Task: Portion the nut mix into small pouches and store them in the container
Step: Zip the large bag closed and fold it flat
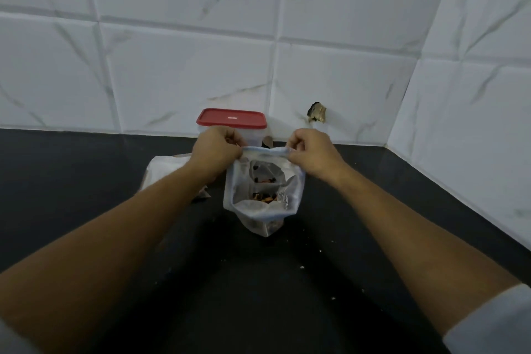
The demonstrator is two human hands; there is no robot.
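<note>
Container (231,121) behind pouch (263,178) (partly hidden)

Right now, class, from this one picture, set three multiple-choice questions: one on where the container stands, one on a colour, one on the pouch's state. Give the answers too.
1. Where does the container stand?
A) against the tiled wall, behind the hands
B) at the counter's front edge
C) on top of the pouch

2. What colour is its lid?
A) blue
B) red
C) green

3. What state is the pouch in?
A) sealed and lying flat
B) held open at the top, with nuts inside
C) empty and folded

Answers:
1 A: it sits at the back of the counter, by the wall.
2 B: the lid is plainly red.
3 B: the left hand and right hand pinch its top edge, and nuts show inside.
</note>
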